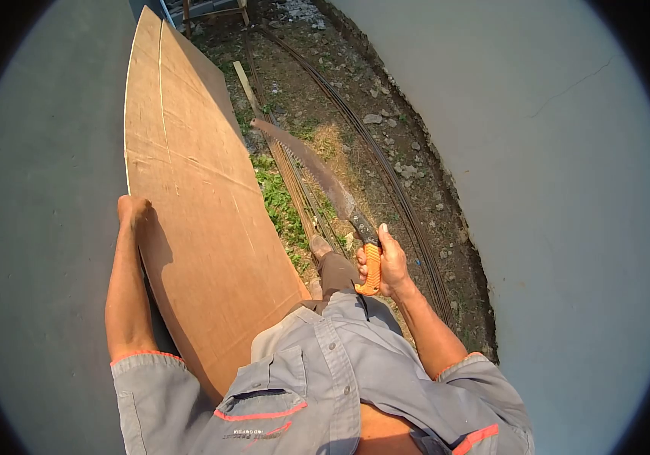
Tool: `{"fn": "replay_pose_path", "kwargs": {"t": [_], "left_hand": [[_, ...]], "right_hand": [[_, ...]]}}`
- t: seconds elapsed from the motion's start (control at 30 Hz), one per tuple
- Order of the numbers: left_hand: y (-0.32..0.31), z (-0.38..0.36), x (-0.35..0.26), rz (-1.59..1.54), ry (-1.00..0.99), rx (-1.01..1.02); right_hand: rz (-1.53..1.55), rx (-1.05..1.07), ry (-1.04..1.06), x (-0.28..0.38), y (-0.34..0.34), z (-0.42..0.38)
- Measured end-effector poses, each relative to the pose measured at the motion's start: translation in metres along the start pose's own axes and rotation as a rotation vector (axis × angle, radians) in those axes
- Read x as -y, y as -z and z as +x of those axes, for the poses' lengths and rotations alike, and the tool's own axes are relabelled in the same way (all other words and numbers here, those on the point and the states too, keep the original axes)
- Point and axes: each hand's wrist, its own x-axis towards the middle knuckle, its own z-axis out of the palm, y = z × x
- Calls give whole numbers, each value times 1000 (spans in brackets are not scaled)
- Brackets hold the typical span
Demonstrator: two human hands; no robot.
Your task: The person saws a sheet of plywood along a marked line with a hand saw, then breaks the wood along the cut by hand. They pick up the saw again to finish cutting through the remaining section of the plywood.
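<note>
Saw (334, 191) is in the right hand (393, 263), out over the ground (408, 148) and off the board's right edge. Fingers are wrapped around the orange handle (372, 271), bunched together, with the thumb up along its side. Palm side is hidden, so no clue how tight that grip is. Blade (306, 159) is curved, brownish and rusty-looking, teeth on the side facing the board. Tip looks just clear of the board's right edge, but depth is hard to judge from up here.

Left hand (134, 208) has the board (196, 189) by its left edge, roughly midway along. Looks like a closed grip with the fingers bunched, but the fingertips are hard to make out. Board is tilted, far end narrowing to a point, near end tucked out of sight behind the shirt (340, 334). Shirt lettering is upside down and partly unreadable.

Down on the ground, long rods (391, 176) run beside the right wall (560, 152), and a pale strip (245, 85) lies near the board's right edge. One shoe (319, 245) pokes out past the trousers (338, 274), the other mostly covered. Stuff at the far end gets cut off, and the corners are just black.
</note>
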Motion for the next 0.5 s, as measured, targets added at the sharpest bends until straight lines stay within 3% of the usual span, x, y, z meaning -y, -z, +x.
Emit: {"fn": "replay_pose_path", "kwargs": {"t": [0.17,0.23,0.33,0.43,0.5], "left_hand": [[1,-1,-1,-19,-4,3],[0,2,3,-14,0,16],[-3,7,6,-15,1,1],[-4,10,7,-2,-1,-2],[-3,10,7,15,4,4]], "right_hand": [[-78,-55,109,4,-12,-4],[-385,-86,298,4,-15,-7],[-593,-124,484,-3,-12,-4],[-732,-187,663,-7,-9,-4],[-722,-190,668,-5,-10,-5]]}}
